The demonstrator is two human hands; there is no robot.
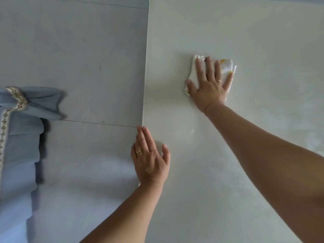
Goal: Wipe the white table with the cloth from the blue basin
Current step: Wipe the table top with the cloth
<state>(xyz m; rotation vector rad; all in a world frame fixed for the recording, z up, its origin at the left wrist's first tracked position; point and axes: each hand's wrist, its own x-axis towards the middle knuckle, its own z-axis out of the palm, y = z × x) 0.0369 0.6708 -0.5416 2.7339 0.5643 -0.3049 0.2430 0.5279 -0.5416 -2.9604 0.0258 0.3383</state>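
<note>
With my right hand (209, 85) spread flat, fingers straight and slightly fanned, I press the cloth (226, 66) down onto the white table (245, 155). That cloth is white with small yellow marks, bunched and folded under my palm, its edges poking out beyond my fingertips and beside my thumb. It lies well in from the table's left edge, toward the far half of what I can see. My left hand (150, 157) rests flat at that left edge, fingers straight and close together, thumb set a little apart, gripping nothing; its outer fingers lie right along the border where table meets floor. A ring (139, 151) shows on that hand, and another on my right. My two hands are well apart, the left nearer to me. Beyond the table's edge lies the grey tiled floor (78, 58), and at the far left hangs blue fabric (21, 128) with a patterned trim.
</note>
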